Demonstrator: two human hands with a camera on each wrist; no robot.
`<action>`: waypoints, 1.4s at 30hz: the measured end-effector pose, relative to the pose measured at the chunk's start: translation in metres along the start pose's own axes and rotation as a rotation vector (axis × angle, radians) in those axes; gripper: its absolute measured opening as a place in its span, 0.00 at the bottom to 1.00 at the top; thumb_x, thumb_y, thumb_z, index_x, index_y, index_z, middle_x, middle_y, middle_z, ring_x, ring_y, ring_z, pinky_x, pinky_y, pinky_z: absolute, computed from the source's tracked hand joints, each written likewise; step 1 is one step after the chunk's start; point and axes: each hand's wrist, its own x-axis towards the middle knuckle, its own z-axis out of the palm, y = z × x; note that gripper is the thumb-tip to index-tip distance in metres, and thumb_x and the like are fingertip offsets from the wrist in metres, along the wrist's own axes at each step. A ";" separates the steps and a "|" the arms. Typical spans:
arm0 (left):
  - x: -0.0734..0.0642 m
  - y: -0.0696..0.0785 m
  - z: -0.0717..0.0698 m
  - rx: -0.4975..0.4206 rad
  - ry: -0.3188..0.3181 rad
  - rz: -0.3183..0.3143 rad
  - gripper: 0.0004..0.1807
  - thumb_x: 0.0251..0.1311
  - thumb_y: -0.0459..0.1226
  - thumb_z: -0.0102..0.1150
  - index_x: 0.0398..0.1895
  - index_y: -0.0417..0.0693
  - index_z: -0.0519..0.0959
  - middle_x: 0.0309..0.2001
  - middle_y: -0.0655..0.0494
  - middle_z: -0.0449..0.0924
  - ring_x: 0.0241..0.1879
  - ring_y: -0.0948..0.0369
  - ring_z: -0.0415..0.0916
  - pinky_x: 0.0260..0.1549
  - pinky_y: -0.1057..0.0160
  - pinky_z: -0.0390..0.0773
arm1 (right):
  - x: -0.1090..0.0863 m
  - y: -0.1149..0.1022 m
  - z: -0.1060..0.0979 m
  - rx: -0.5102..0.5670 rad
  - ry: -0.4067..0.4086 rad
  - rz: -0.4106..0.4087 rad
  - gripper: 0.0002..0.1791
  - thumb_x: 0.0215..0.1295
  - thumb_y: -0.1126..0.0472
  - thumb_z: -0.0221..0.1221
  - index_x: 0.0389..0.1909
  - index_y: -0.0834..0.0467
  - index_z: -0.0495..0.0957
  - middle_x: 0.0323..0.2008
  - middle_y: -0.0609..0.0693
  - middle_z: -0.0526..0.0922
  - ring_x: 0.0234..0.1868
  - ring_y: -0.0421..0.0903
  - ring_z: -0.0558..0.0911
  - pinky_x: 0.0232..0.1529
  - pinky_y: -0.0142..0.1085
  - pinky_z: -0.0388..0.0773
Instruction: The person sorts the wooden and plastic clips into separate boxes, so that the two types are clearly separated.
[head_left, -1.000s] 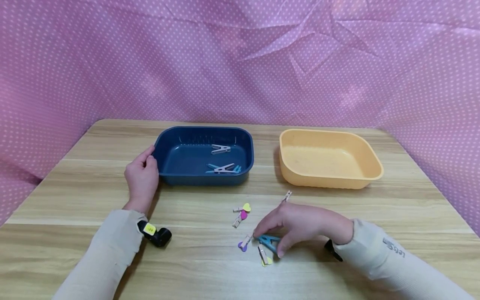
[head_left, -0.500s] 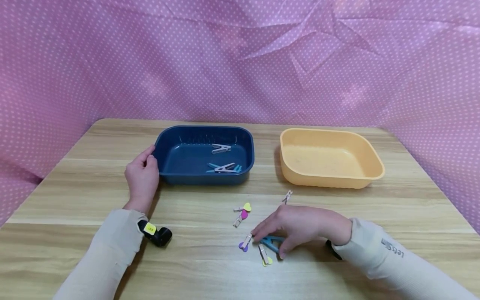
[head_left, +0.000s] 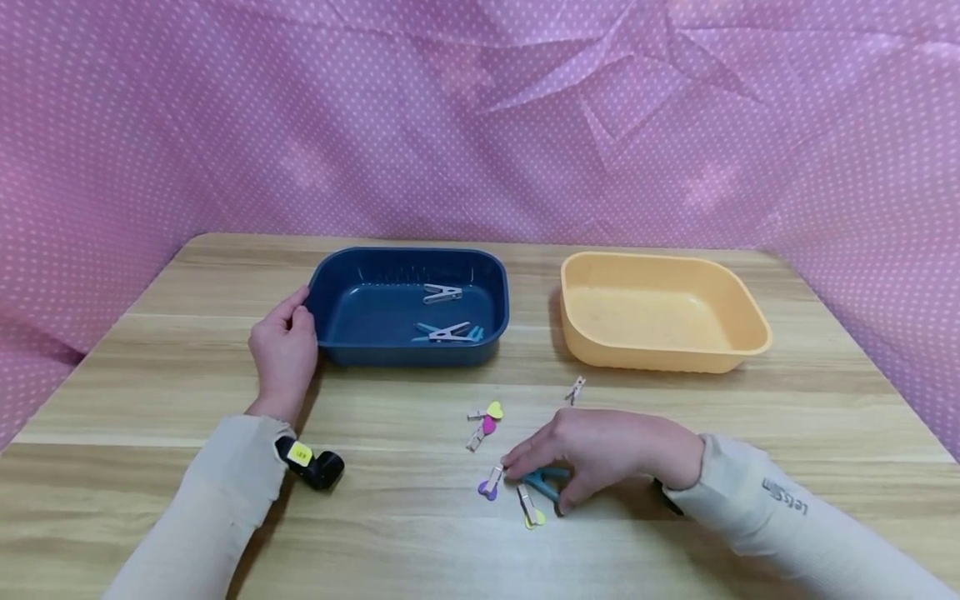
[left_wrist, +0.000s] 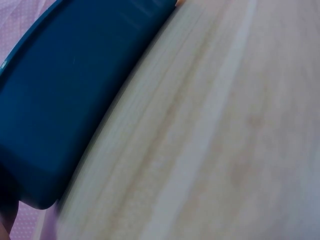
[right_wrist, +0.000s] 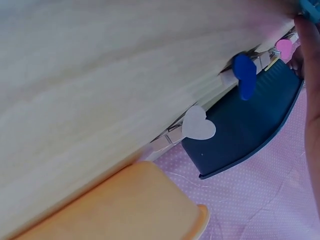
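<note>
My left hand (head_left: 285,358) holds the left wall of a dark blue plastic basin (head_left: 405,357), fingers at its rim. In it lie several clothespins, pale (head_left: 442,293) and blue. Low over the table, my right hand (head_left: 600,450) has thumb and fingertips on a light blue clothespin (head_left: 546,482), pinching it between them; the palm side is hidden in the head view. Beside those fingers lie a wooden clip with a purple heart (head_left: 489,490) and one with a yellow heart (head_left: 529,508). The right wrist view shows blue heart (right_wrist: 245,75) and white heart (right_wrist: 197,124) clips.
A yellow-orange basin (head_left: 660,358) with nothing in it stands at the back right. Between basins and hand lie a yellow heart clip (head_left: 493,410), a magenta heart clip (head_left: 483,429) and a small wooden clip (head_left: 576,390). A pink dotted cloth (head_left: 480,125) hangs behind the table.
My right thumb and fingertips have shifted slightly round the light blue clothespin, which has turned a little. The left hand keeps its hold on the dark blue basin.
</note>
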 end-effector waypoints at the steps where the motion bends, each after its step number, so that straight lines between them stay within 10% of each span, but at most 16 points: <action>1: 0.000 0.000 0.000 0.000 0.002 0.000 0.20 0.68 0.41 0.38 0.60 0.54 0.72 0.63 0.60 0.68 0.63 0.67 0.62 0.61 0.63 0.63 | 0.000 0.000 0.000 0.001 0.000 0.000 0.30 0.50 0.61 0.67 0.58 0.52 0.74 0.58 0.44 0.75 0.58 0.35 0.73 0.58 0.32 0.70; 22: 0.000 -0.004 0.002 -0.006 0.020 0.026 0.20 0.68 0.41 0.39 0.59 0.52 0.73 0.61 0.58 0.69 0.62 0.66 0.64 0.60 0.63 0.65 | 0.002 -0.001 -0.001 -0.016 -0.024 0.041 0.32 0.51 0.60 0.67 0.60 0.53 0.72 0.59 0.43 0.74 0.59 0.35 0.71 0.59 0.33 0.69; 42: 0.000 -0.001 0.000 0.000 -0.002 0.007 0.21 0.69 0.42 0.38 0.61 0.53 0.71 0.63 0.59 0.67 0.64 0.66 0.61 0.61 0.62 0.64 | -0.007 0.007 -0.007 0.099 0.142 -0.015 0.26 0.46 0.56 0.69 0.50 0.54 0.79 0.51 0.45 0.80 0.51 0.36 0.77 0.56 0.34 0.73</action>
